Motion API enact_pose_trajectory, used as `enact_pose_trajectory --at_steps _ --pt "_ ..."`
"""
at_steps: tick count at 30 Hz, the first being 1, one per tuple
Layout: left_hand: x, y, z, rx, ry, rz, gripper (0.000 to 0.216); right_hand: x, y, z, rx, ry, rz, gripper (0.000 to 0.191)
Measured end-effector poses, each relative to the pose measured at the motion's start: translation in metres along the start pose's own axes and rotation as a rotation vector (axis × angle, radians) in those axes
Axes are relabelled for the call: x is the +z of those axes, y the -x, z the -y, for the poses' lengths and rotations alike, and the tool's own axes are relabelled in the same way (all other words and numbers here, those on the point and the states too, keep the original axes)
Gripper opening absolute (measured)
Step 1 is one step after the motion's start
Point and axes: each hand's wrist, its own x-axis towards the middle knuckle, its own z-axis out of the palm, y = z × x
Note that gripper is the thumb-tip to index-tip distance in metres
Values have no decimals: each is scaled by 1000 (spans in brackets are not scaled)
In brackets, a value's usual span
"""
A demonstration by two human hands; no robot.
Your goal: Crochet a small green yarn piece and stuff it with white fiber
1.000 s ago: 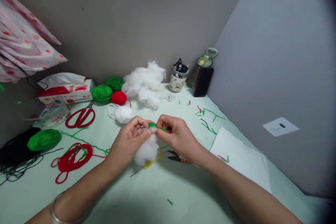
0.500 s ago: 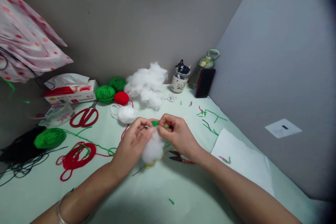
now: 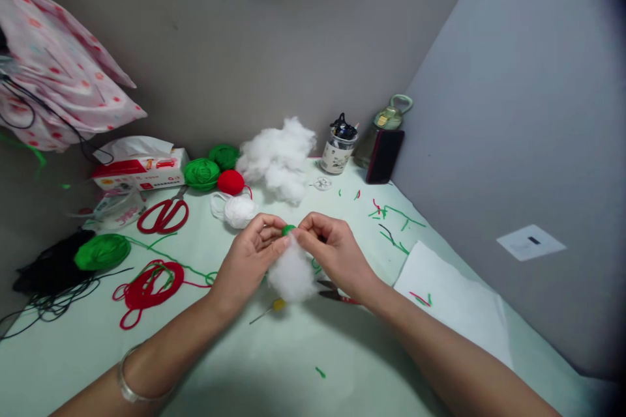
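Note:
My left hand and my right hand meet over the middle of the pale green table. Both pinch a small green crocheted piece between their fingertips. A tuft of white stuffing hangs from that piece, under my thumbs. Below the hands lie a yellow-headed pin and small red-handled snips, partly hidden by my right hand.
Behind the hands: white yarn ball, red yarn ball, green yarn balls, a stuffing heap, a jar, a bottle and dark phone. Left: red scissors, tissue box, loose red yarn, green yarn. White sheet on the right.
The stuffing tuft has been drawn up closer under the green piece, uncovering the yellow pin on the table. My fingertips have closed in together. The view has shifted slightly.

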Motion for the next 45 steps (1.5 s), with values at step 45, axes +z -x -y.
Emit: enact_pose_trajectory --at_steps 45 --pt "-4 -1 -2 -27 -39 -66 24 -2 -4 -9 -48 270 32 17"
